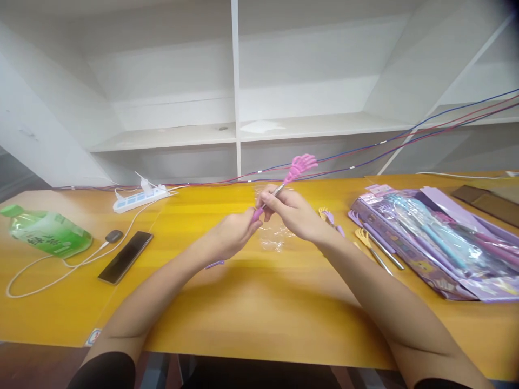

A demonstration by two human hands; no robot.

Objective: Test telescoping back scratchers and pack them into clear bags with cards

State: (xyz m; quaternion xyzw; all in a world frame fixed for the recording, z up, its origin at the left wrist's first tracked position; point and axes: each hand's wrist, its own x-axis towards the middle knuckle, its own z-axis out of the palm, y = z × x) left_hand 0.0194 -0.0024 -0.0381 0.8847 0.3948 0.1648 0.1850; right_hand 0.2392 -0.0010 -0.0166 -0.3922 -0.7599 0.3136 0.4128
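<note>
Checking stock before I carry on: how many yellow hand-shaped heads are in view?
2. One yellow head lies just left of the purple box; the second head shows farther left, just past the right hand. Others may be hidden.

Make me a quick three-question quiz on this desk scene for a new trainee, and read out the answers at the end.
1. Multiple choice: what colour is the clawed head of the held back scratcher? A) Yellow B) Pink C) Blue
2. True or false: in the picture, the phone lies to the left of the purple box.
3. Short answer: which of the person's hands is nearer that clawed head?

Key:
1. B
2. True
3. The right hand; the left hand grips the pink handle at the other end.
</note>
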